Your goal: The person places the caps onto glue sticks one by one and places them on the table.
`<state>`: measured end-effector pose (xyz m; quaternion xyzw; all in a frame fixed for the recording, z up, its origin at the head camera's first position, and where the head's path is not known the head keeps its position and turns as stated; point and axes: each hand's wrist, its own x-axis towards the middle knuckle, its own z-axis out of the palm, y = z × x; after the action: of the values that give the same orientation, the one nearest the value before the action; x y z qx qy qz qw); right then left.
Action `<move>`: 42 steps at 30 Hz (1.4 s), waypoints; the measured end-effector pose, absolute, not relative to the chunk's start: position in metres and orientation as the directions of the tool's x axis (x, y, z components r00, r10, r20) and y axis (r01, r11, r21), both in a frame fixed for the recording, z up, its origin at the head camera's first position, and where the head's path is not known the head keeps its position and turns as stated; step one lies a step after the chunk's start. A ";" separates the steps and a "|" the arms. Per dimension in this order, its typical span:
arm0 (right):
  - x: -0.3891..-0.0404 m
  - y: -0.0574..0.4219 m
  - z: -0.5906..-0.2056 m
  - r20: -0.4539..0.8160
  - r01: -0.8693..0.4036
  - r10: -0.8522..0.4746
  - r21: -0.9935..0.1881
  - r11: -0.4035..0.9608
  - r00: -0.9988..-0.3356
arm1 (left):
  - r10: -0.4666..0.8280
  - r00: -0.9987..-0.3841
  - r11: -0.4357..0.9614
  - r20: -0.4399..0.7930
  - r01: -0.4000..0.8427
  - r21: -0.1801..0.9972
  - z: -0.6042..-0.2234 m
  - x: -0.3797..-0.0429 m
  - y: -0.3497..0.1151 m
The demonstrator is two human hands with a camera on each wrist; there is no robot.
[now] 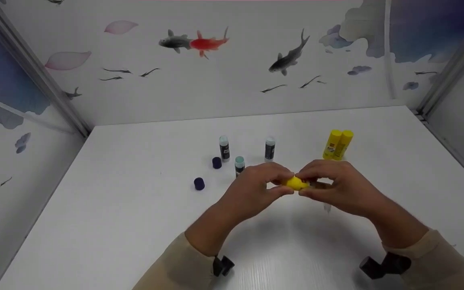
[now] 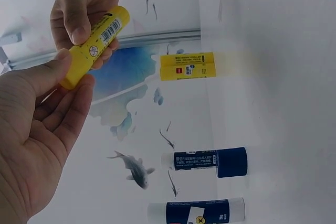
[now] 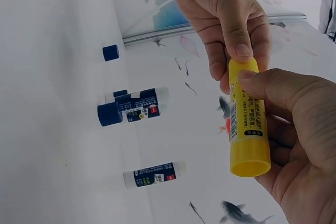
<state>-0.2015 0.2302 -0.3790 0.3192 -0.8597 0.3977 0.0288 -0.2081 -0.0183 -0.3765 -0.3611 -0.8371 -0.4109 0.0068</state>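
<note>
A yellow glue stick (image 1: 296,183) is held up over the table between both hands. My left hand (image 1: 258,187) pinches its cap end with thumb and fingers. The right hand (image 1: 338,187) grips the body from the other side; in the right wrist view the printed label of the yellow glue stick (image 3: 247,114) shows, with its wide end toward that camera. In the left wrist view, the left thumb and fingertips press on the near end of the yellow glue stick (image 2: 97,45), while the right fingers wrap round its middle.
On the white table (image 1: 115,221), two yellow glue sticks (image 1: 338,145) stand side by side at the back right. Navy-labelled glue sticks stand farther left: one (image 1: 224,149), another (image 1: 270,149) and a third (image 1: 239,164). Two dark blue caps (image 1: 216,162) (image 1: 199,184) lie beside them.
</note>
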 end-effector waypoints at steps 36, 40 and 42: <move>-0.200 0.225 -0.376 0.227 -0.499 -0.478 -0.645 0.579 -0.848 | 0.619 -0.701 0.405 0.355 0.672 0.620 -0.371 -0.210 -0.022; -0.201 0.226 -0.375 0.236 -0.504 -0.478 -0.645 0.574 -0.846 | 0.607 -0.704 0.413 0.369 0.676 0.611 -0.370 -0.210 -0.026; -0.201 0.227 -0.375 0.247 -0.512 -0.477 -0.638 0.575 -0.843 | 0.600 -0.706 0.418 0.375 0.677 0.605 -0.369 -0.211 -0.028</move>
<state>-0.2014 0.2272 -0.3749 0.2789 -0.8871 0.3671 0.0240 -0.2106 -0.0278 -0.3691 -0.3799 -0.8406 -0.3829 0.0503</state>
